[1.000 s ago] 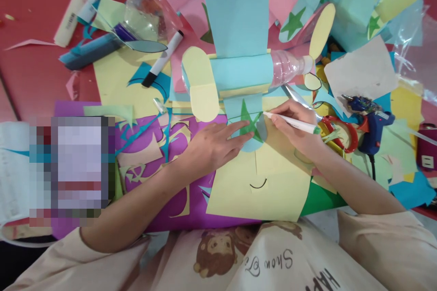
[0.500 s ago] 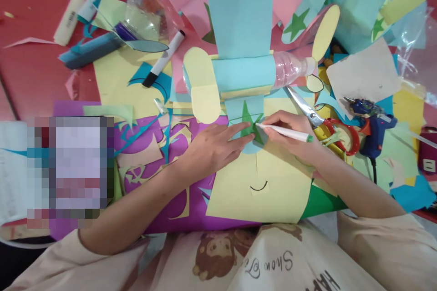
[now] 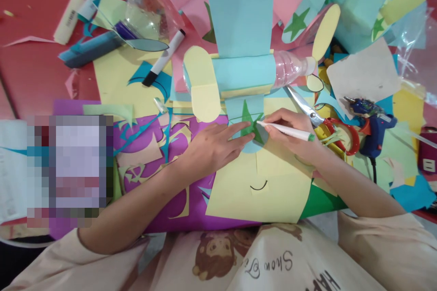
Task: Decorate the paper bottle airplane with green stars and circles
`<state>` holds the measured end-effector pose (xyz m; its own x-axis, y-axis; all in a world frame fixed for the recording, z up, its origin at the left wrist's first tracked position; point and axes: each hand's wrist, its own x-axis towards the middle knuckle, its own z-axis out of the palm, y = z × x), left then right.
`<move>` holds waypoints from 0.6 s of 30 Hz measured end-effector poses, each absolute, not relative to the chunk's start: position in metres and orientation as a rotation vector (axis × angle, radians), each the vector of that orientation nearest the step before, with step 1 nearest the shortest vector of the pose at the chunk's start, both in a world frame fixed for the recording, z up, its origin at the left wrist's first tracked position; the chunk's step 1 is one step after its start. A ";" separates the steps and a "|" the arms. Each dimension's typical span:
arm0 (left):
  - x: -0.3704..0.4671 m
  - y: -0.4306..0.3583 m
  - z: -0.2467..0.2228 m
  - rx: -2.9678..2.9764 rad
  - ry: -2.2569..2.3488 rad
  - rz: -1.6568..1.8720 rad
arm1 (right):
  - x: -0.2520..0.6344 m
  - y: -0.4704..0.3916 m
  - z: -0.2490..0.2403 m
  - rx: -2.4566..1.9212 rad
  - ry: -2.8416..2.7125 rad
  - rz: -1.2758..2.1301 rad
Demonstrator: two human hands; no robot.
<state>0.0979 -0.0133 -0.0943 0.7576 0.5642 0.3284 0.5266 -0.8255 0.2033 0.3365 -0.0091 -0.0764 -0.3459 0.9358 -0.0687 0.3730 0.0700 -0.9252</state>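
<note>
My right hand grips a white marker with a green end, its tip on a green star drawn on light blue paper. Part of the star is coloured in. My left hand lies with outstretched fingers across the left of the star, pressing on the paper. That strip joins a clear plastic bottle wrapped in light blue paper, with a pale yellow oval piece at its left end. Beneath lies a pale yellow sheet bearing a small curved black line.
Scissors with red handles and a blue glue gun lie right of my right hand. A black-capped marker rests at upper left. Paper scraps cover purple paper. A blurred-out patch sits at left.
The marker and my right hand have shifted very slightly at the star. My left hand stays in place.
</note>
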 end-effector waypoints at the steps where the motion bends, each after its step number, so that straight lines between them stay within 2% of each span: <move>1: 0.098 -0.013 -0.094 2.853 0.891 0.572 | 0.336 -0.009 -0.075 -1.300 -1.791 1.274; 11: 0.098 -0.013 -0.095 2.848 0.876 0.591 | 0.335 -0.008 -0.077 -1.371 -1.738 1.098; 18: 0.098 -0.014 -0.095 2.840 0.880 0.569 | 0.334 -0.009 -0.077 -1.295 -1.837 1.199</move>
